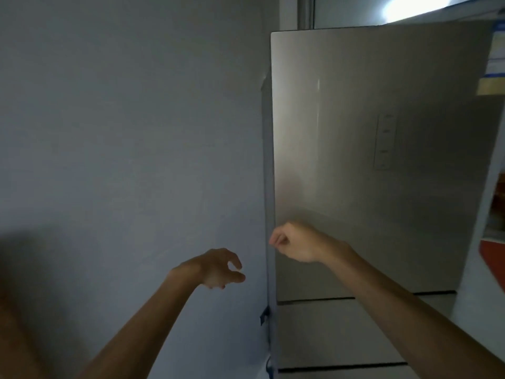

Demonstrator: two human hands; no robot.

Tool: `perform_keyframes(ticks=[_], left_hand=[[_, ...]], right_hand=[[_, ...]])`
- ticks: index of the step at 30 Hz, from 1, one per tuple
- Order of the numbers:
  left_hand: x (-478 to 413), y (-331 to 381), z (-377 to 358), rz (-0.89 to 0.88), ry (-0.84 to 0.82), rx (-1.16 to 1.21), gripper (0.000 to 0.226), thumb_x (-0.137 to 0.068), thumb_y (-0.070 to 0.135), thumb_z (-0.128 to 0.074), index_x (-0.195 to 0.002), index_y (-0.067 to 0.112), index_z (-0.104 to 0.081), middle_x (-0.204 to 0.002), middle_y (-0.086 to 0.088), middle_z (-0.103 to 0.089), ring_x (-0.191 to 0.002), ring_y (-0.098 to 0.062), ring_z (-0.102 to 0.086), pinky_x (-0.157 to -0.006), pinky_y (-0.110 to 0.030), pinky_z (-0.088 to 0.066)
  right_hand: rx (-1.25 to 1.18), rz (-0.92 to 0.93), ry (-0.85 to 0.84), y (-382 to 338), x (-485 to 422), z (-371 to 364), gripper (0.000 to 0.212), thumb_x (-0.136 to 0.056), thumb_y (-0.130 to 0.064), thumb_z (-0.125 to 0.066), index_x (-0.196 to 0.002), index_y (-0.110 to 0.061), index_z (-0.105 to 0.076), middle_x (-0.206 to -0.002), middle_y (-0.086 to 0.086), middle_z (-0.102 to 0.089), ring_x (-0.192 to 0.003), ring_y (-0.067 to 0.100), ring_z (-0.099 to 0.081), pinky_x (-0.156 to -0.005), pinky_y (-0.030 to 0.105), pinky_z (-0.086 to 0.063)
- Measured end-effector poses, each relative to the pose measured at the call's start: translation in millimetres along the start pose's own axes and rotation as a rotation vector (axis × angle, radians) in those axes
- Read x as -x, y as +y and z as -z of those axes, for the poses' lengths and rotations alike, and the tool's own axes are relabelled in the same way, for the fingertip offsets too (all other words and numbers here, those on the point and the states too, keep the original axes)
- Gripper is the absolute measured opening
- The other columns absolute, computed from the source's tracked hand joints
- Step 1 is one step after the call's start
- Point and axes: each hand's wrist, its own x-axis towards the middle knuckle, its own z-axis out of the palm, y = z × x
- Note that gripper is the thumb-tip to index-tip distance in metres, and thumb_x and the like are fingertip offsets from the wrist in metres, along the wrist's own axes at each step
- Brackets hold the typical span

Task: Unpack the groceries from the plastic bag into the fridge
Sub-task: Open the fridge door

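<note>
Both hands are reaching forward at about waist height, holding nothing. The left hand point(218, 269) is hanging in front of the grey wall point(123, 132), fingers loosely curled and spread, half open. The right hand point(293, 242) is curling into a loose fist at the left edge of the fridge point(382, 160) door, at its lower part; contact cannot be told. The silver door is standing closed, with 2 drawer fronts point(328, 332) below it. No bag is showing.

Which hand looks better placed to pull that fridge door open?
Probably the right hand: its curled fingers sit at the left edge of the fridge door. The left hand hangs beside the wall, empty.
</note>
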Motion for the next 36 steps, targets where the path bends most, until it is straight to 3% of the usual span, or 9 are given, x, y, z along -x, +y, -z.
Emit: perform_keyframes(ticks=[5, 9, 11, 14, 16, 20, 25, 30, 36], left_hand=[[-51.9, -1.4, -8.3, -0.158, 0.045, 0.214, 0.044, -0.091, 0.037, -0.066, -0.132, 0.027, -0.054, -0.121, -0.004, -0.061, -0.098, -0.014, -0.062, -0.072, -0.019, -0.053], [-84.1, 7.6, -27.9, -0.333, 0.145, 0.267, 0.074, -0.096, 0.032, -0.061, -0.156, 0.022, -0.018, -0.158, -0.002, -0.03, -0.14, -0.016, -0.036, -0.106, -0.015, -0.027], [-98.8, 13.2, -35.0, -0.408, 0.134, 0.286, 0.088, -0.095, 0.031, -0.062, -0.157, 0.019, 0.0, -0.161, 0.006, -0.014, -0.149, -0.012, -0.017, -0.103, -0.006, -0.008], [-120.3, 21.6, -47.0, -0.42, 0.078, 0.419, 0.101, -0.091, 0.03, -0.068, -0.156, 0.019, 0.008, -0.159, 0.009, -0.013, -0.148, -0.011, -0.015, -0.103, -0.007, -0.009], [-129.2, 27.4, -54.2, -0.445, 0.048, 0.518, 0.097, -0.089, 0.023, -0.071, -0.156, 0.02, -0.002, -0.156, 0.006, -0.025, -0.141, -0.011, -0.03, -0.106, -0.013, -0.022], [-138.9, 31.3, -64.0, -0.456, 0.14, 0.746, 0.064, -0.085, 0.001, -0.07, -0.131, 0.03, -0.036, -0.131, 0.001, -0.054, -0.106, -0.007, -0.053, -0.084, -0.015, -0.046], [-140.5, 24.5, -70.5, -0.458, 0.181, 0.784, 0.068, -0.087, 0.005, -0.07, -0.136, 0.034, -0.032, -0.112, 0.017, -0.051, -0.102, -0.011, -0.056, -0.074, -0.009, -0.047], [-125.0, 21.1, -73.2, -0.475, 0.25, 0.736, 0.059, -0.086, 0.015, -0.074, -0.136, 0.027, -0.044, -0.111, 0.008, -0.057, -0.096, -0.012, -0.059, -0.072, -0.008, -0.048], [-79.5, 32.2, -101.3, -0.523, 0.379, 0.764, 0.034, -0.076, 0.017, -0.084, -0.101, 0.023, -0.063, -0.088, -0.003, -0.067, -0.073, -0.007, -0.063, -0.072, -0.023, -0.056]], right_hand=[[0.471, 0.269, 0.342, -8.6, -44.3, 2.7, 0.042, -0.083, -0.011, -0.056, -0.123, -0.017, -0.064, -0.127, 0.004, -0.062, -0.133, 0.022, -0.043, -0.11, 0.034, -0.025], [0.797, 0.225, 0.307, -18.3, -76.3, 6.9, 0.047, -0.081, -0.013, -0.059, -0.127, -0.007, -0.06, -0.14, 0.017, -0.049, -0.148, 0.032, -0.019, -0.12, 0.045, 0.004], [0.894, 0.171, 0.282, -21.5, -86.0, 15.9, 0.043, -0.081, -0.017, -0.06, -0.123, -0.006, -0.063, -0.136, 0.02, -0.053, -0.148, 0.034, -0.018, -0.118, 0.05, 0.011], [1.043, 0.061, 0.19, -21.7, -96.3, 25.7, 0.037, -0.086, -0.027, -0.057, -0.117, -0.011, -0.068, -0.132, 0.017, -0.058, -0.147, 0.036, -0.017, -0.116, 0.053, 0.016], [1.164, 0.004, 0.128, -19.7, -99.2, 24.6, 0.033, -0.089, -0.031, -0.054, -0.112, -0.016, -0.072, -0.132, 0.017, -0.059, -0.145, 0.037, -0.021, -0.114, 0.054, 0.02], [1.178, -0.015, 0.141, -19.7, -96.4, 17.9, 0.03, -0.088, -0.027, -0.052, -0.105, -0.017, -0.075, -0.121, 0.015, -0.063, -0.133, 0.036, -0.037, -0.118, 0.055, 0.015], [1.184, -0.062, 0.125, -24.6, -91.6, 13.5, 0.03, -0.085, -0.031, -0.057, -0.106, -0.019, -0.075, -0.13, 0.016, -0.057, -0.138, 0.035, -0.031, -0.118, 0.053, 0.017], [1.139, 0.017, 0.254, -28.8, -66.0, 13.5, 0.027, -0.079, -0.025, -0.061, -0.098, -0.014, -0.077, -0.113, 0.014, -0.065, -0.128, 0.036, -0.042, -0.12, 0.052, 0.012], [1.028, 0.2, 0.473, -20.2, 3.1, 11.9, 0.018, -0.072, -0.009, -0.06, -0.079, -0.01, -0.076, -0.09, 0.009, -0.068, -0.111, 0.032, -0.056, -0.122, 0.05, -0.004]])
